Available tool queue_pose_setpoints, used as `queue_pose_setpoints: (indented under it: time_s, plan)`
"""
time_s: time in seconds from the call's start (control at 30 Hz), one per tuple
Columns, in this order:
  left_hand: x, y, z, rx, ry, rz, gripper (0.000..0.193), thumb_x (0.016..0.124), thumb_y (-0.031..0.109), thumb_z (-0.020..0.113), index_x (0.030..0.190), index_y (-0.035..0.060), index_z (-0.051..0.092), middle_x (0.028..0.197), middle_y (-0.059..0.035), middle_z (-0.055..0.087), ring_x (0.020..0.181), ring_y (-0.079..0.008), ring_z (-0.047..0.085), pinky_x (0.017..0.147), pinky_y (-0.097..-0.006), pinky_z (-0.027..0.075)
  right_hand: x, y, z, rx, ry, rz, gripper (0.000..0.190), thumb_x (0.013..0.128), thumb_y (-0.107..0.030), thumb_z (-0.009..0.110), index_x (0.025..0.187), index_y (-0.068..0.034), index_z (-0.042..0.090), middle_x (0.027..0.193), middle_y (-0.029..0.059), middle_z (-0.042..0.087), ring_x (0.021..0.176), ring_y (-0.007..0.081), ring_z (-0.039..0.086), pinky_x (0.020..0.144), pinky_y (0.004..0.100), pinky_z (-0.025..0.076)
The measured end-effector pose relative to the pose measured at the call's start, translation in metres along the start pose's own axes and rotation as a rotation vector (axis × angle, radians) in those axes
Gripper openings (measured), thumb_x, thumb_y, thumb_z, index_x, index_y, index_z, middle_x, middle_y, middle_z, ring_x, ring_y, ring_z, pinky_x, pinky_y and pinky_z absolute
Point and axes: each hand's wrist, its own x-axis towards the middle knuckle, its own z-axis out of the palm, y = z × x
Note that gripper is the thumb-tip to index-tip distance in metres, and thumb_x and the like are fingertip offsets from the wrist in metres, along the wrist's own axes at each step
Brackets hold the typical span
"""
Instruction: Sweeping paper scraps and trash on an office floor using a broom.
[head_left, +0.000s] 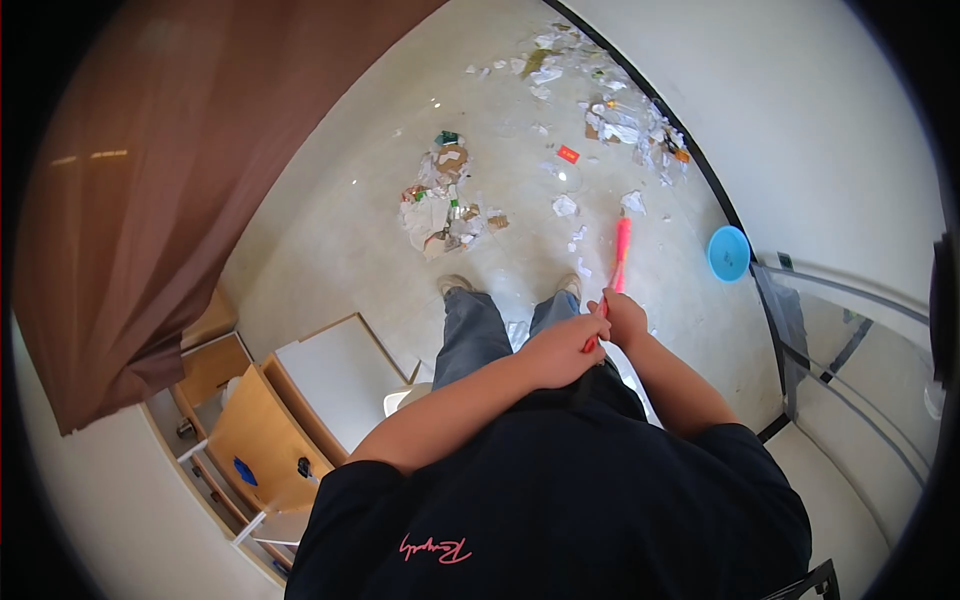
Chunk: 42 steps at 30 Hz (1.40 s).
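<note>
Both my hands grip the handle of a pink long-handled tool (619, 251), which looks like a broom, in front of my waist. My left hand (568, 349) is closed around the red upper end of the handle. Further down the shaft, my right hand (624, 316) wraps it. The tool's far end points away from me over the floor, close to a crumpled white paper (634, 201); whether it touches the floor is hard to tell. Ahead of my feet lies a pile of paper, plastic and cardboard scraps (439, 210).
More litter (622, 124) spreads along the right wall's black baseboard. A red card (568, 154) lies mid-floor. The light-blue basin (729, 255) stands by the wall, near a clear-panelled frame (840, 322). At left are a brown curtain (172, 150), a white-topped table (341, 375) and wooden shelving (262, 442).
</note>
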Motion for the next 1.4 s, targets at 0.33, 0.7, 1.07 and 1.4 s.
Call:
queue_pose_setpoints:
  time_s: [0.33,0.7,1.07,1.4]
  plan:
    - [-0.055,-0.066,-0.072,-0.179,0.275,-0.152,0.023,0.097,0.013,0.072,0.117,0.0040,0.064,0.103,-0.0082,0.068,0.090,-0.0193,0.062,0.085,-0.0336,0.052,0.075,-0.070,0.082,0.117,-0.186,-0.052,0.032,0.097,-0.037,0.064,0.111,-0.008,0.065,0.107,0.0228,0.074,0.106,0.0416,0.071,0.087,0.0511,0.055]
    - [-0.128,-0.118,-0.161,-0.106,0.230,0.063,0.026,0.096,0.015,0.072,0.118,0.0048,0.062,0.123,-0.0183,0.067,0.111,-0.0372,0.066,0.098,-0.0428,0.052,0.115,-0.158,0.139,1.410,-0.208,0.610,0.039,0.111,-0.036,0.043,0.108,-0.001,0.059,0.099,0.0133,0.069,0.108,0.0256,0.070,0.088,0.0378,0.056]
    - [-0.187,-0.180,-0.269,-0.148,0.336,0.044,0.022,0.095,0.013,0.071,0.114,0.0051,0.062,0.108,-0.0176,0.067,0.099,-0.0383,0.066,0.087,-0.0446,0.053,0.191,-0.225,0.232,0.887,-0.085,0.154,0.040,0.100,-0.044,0.068,0.100,-0.005,0.057,0.092,0.0238,0.072,0.090,0.0448,0.070,0.079,0.0539,0.052]
    - [-0.206,-0.145,-0.292,-0.092,0.205,0.092,0.025,0.099,0.018,0.068,0.120,0.0065,0.060,0.110,-0.0130,0.068,0.098,-0.0314,0.069,0.086,-0.0425,0.054,0.144,-0.282,0.170,0.914,-0.063,0.323,0.037,0.109,-0.034,0.052,0.129,-0.003,0.061,0.105,0.0105,0.072,0.107,0.0202,0.073,0.088,0.0363,0.057]
